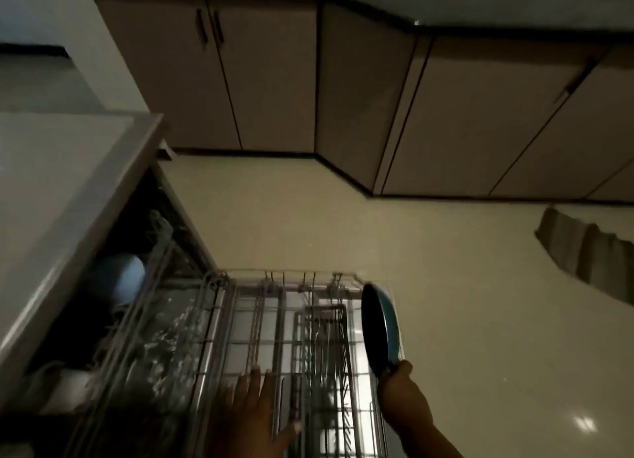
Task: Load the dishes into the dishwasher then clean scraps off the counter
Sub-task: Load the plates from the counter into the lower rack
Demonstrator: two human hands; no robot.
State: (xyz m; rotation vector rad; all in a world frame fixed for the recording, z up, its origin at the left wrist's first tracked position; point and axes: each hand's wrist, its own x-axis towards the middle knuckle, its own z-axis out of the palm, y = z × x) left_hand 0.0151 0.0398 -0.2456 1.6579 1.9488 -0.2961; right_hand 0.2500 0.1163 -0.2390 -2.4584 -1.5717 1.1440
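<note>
The dishwasher's lower wire rack is pulled out over the floor in front of me. My right hand grips the handle of a small pan, black inside and teal outside, held on edge over the rack's right side. My left hand lies flat with straight fingers on the rack wires near its front. Inside the dark dishwasher opening, a pale blue bowl sits in the upper rack, with other blurred dishes below it.
The grey counter top runs over the dishwasher at left. Beige cabinet doors line the far wall. A cream tiled floor spreads to the right, with a grey mat at the right edge.
</note>
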